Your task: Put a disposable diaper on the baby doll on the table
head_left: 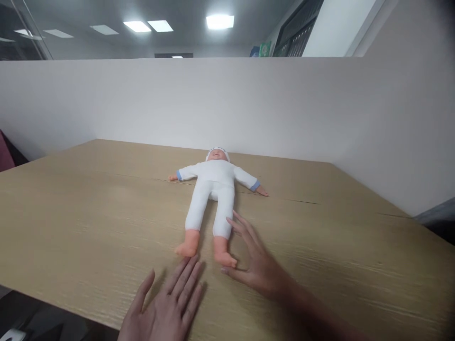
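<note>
A baby doll (216, 177) lies on its back on the wooden table (106, 213), arms spread and bare feet toward me. It wears a white outfit with blue cuffs and a white cap with dark marks. My left hand (167, 303) is open, palm up, its fingertips at the doll's foot on the left; whether they touch it I cannot tell. Beside the doll's other leg is my right hand (261, 267), open and curved. Its fingertips reach the lower trouser leg, and its thumb is just below the foot. Contact there is unclear.
A pale partition wall (213, 104) stands behind the table and continues along the right side. Dark items show below the table's front edge at lower left. A reddish object (5, 151) is at the far left edge.
</note>
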`<control>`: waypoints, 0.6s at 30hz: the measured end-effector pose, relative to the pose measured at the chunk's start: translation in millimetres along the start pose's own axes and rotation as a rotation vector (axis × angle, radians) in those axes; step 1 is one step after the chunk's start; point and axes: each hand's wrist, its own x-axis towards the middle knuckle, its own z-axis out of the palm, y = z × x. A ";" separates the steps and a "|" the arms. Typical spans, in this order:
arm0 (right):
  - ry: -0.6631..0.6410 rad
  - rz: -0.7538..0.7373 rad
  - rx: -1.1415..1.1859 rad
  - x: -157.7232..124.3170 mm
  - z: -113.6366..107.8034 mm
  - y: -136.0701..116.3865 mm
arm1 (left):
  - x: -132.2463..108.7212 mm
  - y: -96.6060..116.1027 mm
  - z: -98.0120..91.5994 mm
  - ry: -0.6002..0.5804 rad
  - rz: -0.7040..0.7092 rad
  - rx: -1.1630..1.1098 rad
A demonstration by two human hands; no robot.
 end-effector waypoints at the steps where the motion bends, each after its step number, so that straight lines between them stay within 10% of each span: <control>1: 0.000 0.001 0.007 0.0 0.2 0.4 | -0.8 0.8 3.2 -0.010 0.003 -0.007; 11: 0.043 0.055 -0.078 -16.3 1.1 -5.1 | -20.8 10.6 19.4 -0.106 0.027 -0.063; 18: 0.430 -0.015 -0.297 -130.3 24.1 -45.3 | -97.7 15.1 -27.1 0.187 -0.175 0.361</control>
